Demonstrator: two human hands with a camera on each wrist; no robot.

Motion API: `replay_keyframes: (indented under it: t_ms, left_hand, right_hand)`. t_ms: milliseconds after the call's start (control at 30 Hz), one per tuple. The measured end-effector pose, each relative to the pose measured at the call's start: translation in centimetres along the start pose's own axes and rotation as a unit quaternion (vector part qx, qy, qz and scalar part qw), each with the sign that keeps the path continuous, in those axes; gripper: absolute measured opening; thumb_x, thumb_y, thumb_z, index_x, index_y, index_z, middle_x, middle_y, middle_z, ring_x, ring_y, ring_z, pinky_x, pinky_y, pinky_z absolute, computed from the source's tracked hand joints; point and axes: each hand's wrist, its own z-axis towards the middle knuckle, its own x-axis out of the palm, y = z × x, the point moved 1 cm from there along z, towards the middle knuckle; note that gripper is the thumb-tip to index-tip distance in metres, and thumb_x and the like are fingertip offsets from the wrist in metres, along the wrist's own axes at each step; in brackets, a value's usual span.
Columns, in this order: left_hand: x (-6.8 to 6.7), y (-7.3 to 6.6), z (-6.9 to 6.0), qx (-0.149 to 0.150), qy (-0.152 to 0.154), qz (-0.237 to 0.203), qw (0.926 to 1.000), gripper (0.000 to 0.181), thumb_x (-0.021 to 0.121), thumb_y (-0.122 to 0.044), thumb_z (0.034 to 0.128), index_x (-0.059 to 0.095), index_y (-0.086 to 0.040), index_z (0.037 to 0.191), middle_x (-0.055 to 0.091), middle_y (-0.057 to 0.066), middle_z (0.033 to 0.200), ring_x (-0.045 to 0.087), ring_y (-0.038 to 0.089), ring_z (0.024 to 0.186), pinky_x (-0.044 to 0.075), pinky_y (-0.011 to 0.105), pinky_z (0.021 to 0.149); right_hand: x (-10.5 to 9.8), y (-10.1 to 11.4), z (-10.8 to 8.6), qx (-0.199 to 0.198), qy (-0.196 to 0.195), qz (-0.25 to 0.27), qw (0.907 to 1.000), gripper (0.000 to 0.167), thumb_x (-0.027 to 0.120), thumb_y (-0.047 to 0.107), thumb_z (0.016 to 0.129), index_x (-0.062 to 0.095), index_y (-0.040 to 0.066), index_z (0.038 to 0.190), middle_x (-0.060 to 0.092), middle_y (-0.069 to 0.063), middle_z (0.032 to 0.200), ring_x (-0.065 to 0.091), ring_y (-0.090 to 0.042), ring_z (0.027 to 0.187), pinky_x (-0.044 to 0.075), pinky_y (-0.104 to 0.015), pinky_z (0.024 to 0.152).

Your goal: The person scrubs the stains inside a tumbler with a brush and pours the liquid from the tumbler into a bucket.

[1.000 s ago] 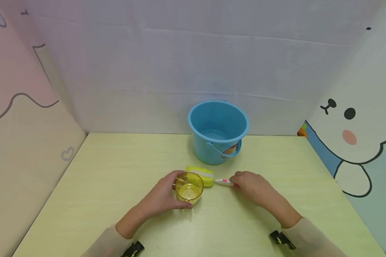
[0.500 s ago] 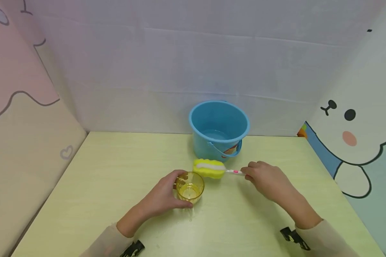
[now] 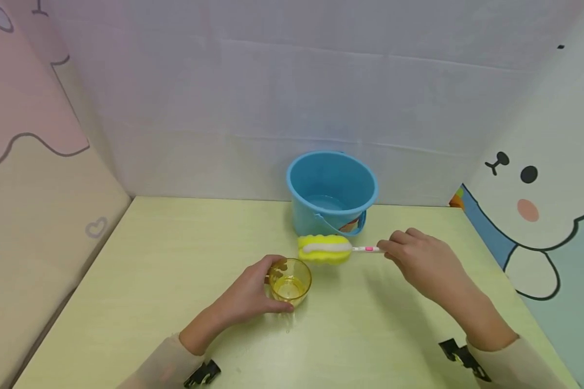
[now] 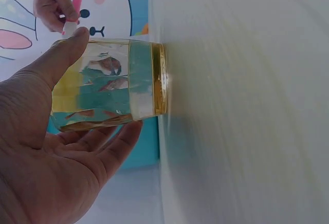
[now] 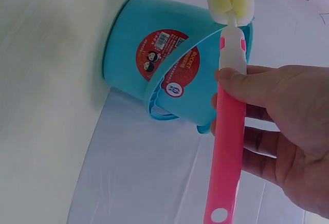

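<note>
An amber glass cup (image 3: 290,281) stands upright on the table, held round its side by my left hand (image 3: 245,294). In the left wrist view the thumb lies on one side of the cup (image 4: 110,85) and the fingers of the hand (image 4: 67,167) on the other. My right hand (image 3: 428,265) pinches the handle of a yellow and white sponge brush (image 3: 325,248), raised above the table just behind the cup. The right wrist view shows the pink handle (image 5: 229,136) between thumb and fingers of that hand (image 5: 293,116).
Behind the brush, a blue bucket (image 3: 316,219) stands near the table's back edge, its handle hanging down in front. Patterned sheets rise at both sides, and a plain pale sheet (image 3: 199,119) at the back. The pale table (image 3: 175,232) lies beneath.
My right hand has lifted the brush off the table, moving it back and to the right, away from the cup. My left hand and the cup have hardly moved.
</note>
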Motion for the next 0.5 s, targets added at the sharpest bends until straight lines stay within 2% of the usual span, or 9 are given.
replay_keyframes:
  t_ms: [367, 500]
  left_hand:
    - [0.2, 0.0, 0.4, 0.008, 0.004, 0.001, 1.0000, 0.097, 0.101, -0.034, 0.0729, 0.049, -0.007, 0.150, 0.062, 0.004, 0.138, 0.061, 0.021, 0.120, 0.052, 0.046, 0.102]
    - [0.4, -0.1, 0.5, 0.010, 0.007, -0.001, 0.9999, 0.097, 0.101, -0.035, 0.0728, 0.048, -0.005, 0.149, 0.064, 0.005, 0.134, 0.061, 0.021, 0.118, 0.052, 0.046, 0.102]
  right_hand:
    - [-1.5, 0.1, 0.8, -0.072, -0.060, -0.031, 0.9952, 0.039, 0.092, 0.002, 0.079, 0.079, 0.010, 0.115, 0.074, -0.005, 0.099, 0.064, -0.032, 0.094, 0.057, -0.042, 0.074]
    - [-2.0, 0.6, 1.5, -0.089, -0.066, -0.037, 0.9931, 0.043, 0.093, -0.001, 0.076, 0.079, 0.011, 0.115, 0.073, -0.005, 0.098, 0.063, -0.032, 0.095, 0.056, -0.041, 0.075]
